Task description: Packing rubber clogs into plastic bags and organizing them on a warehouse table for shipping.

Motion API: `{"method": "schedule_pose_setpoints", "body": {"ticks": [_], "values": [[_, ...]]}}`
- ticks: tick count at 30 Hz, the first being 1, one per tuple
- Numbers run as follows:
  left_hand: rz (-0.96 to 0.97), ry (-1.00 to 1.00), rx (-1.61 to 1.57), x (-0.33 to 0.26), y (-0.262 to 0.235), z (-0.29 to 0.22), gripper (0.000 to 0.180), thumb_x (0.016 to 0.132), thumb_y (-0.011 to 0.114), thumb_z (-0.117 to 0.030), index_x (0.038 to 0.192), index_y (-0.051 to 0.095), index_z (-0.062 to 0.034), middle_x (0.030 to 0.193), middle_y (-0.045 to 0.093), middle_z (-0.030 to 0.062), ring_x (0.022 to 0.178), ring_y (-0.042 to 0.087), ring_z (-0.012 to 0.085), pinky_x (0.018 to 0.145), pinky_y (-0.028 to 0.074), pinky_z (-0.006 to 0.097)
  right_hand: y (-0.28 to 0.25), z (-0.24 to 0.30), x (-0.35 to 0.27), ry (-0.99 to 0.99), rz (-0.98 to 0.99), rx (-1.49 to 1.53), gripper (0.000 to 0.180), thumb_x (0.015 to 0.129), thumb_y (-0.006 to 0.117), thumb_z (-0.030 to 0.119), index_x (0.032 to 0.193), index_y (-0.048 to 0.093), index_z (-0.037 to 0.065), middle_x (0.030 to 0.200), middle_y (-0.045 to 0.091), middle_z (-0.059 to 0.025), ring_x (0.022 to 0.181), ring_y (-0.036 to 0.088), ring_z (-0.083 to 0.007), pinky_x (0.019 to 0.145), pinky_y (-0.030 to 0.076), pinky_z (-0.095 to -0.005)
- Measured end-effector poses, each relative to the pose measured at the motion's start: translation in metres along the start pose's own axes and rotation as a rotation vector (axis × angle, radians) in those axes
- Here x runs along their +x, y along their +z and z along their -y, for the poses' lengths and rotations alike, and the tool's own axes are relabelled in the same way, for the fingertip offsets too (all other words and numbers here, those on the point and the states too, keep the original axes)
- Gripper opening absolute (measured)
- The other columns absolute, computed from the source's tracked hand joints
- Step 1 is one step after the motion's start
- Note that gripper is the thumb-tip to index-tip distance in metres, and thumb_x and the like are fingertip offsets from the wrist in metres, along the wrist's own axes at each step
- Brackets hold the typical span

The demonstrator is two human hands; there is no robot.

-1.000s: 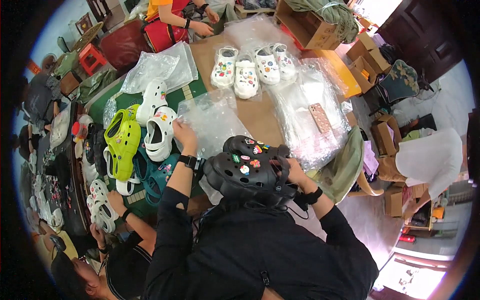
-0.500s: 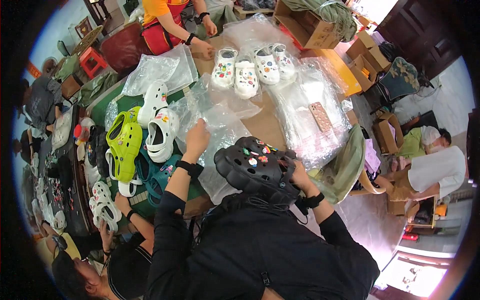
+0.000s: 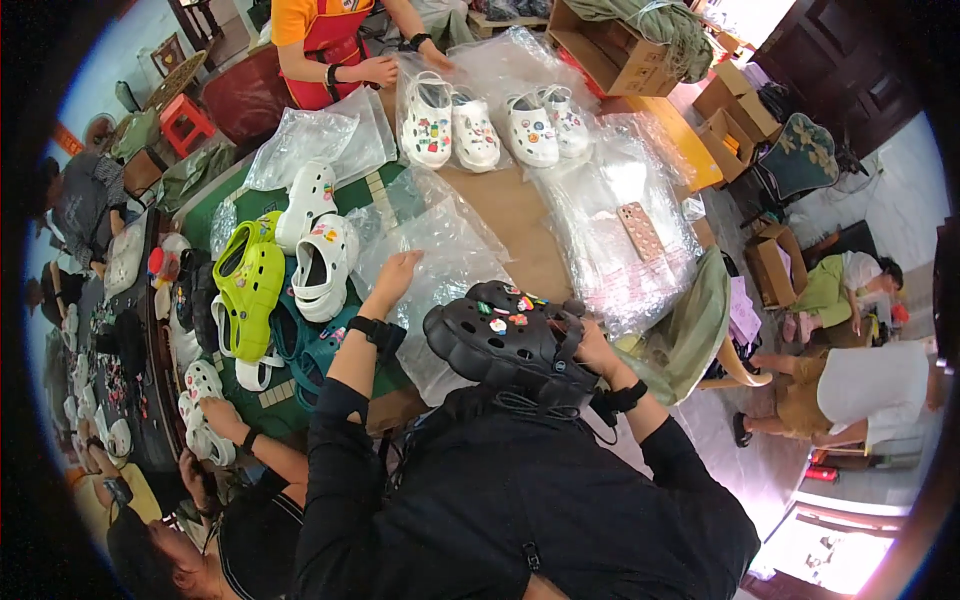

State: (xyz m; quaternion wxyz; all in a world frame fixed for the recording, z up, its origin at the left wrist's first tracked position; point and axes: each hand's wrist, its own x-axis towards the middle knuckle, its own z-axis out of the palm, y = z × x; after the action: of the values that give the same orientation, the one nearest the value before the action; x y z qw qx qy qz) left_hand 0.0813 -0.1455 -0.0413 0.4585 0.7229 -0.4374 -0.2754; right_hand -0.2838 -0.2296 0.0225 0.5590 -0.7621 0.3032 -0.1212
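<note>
My right hand (image 3: 598,352) grips black clogs (image 3: 495,335) with thick, lumpy soles and colourful charms, holding them near the back strap in front of my body. At the near table edge, my left hand (image 3: 393,282) is closed on a clear plastic bag (image 3: 445,250) lying over green mat and brown cardboard. Left of that hand are white clogs (image 3: 322,265), lime-green clogs (image 3: 250,285) and teal clogs (image 3: 308,350), all with openings or charms showing. Two pairs of white clogs with charms (image 3: 430,125) stand at the table's far side.
Right of the cardboard lies a stack of clear bags (image 3: 610,270) with a pink patterned phone case (image 3: 640,232) on top. Across the table, a person in a red apron (image 3: 330,55) handles plastic. Another person's hand (image 3: 225,418) touches white clogs at left.
My left hand has drawn the clear bag nearer, baring more cardboard. The black clogs shifted slightly left. Across the table, the left white pair now stands farther back and left, beside the apron wearer's hands.
</note>
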Motion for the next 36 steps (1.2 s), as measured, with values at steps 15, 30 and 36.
{"method": "schedule_pose_setpoints", "body": {"ticks": [15, 30, 36], "values": [[-0.01, 0.005, 0.003, -0.013, -0.001, -0.016, 0.016, 0.089, 0.041, -0.008, 0.086, 0.053, 0.0017, 0.081, 0.061, 0.011, 0.071, 0.061, 0.0188, 0.067, 0.048, 0.029, -0.001, 0.028, 0.01, 0.02, 0.044, -0.022, 0.042, 0.066, 0.061, 0.01, 0.107, 0.059, 0.001, 0.093, 0.064, -0.0089, 0.083, 0.057, -0.0141, 0.078, 0.043, -0.0273], [0.314, -0.057, -0.308, -0.061, -0.02, -0.058, 0.021, 0.093, 0.041, -0.012, 0.101, 0.056, 0.0006, 0.092, 0.062, 0.0063, 0.089, 0.058, 0.0146, 0.082, 0.044, 0.028, 0.019, -0.013, 0.043, 0.073, 0.163, 0.041, 0.039, 0.064, 0.058, 0.005, 0.102, 0.062, 0.002, 0.086, 0.064, -0.0036, 0.075, 0.055, -0.01, 0.071, 0.044, -0.0252], [0.177, -0.003, -0.259, -0.071, -0.028, -0.072, 0.024, 0.093, 0.042, -0.011, 0.108, 0.056, 0.0005, 0.103, 0.061, 0.007, 0.095, 0.056, 0.0146, 0.085, 0.042, 0.027, 0.017, -0.031, 0.04, 0.152, 0.003, 0.05, 0.028, 0.066, 0.061, 0.004, 0.094, 0.064, 0.002, 0.077, 0.063, -0.0031, 0.071, 0.053, -0.0085, 0.069, 0.043, -0.0233]]}}
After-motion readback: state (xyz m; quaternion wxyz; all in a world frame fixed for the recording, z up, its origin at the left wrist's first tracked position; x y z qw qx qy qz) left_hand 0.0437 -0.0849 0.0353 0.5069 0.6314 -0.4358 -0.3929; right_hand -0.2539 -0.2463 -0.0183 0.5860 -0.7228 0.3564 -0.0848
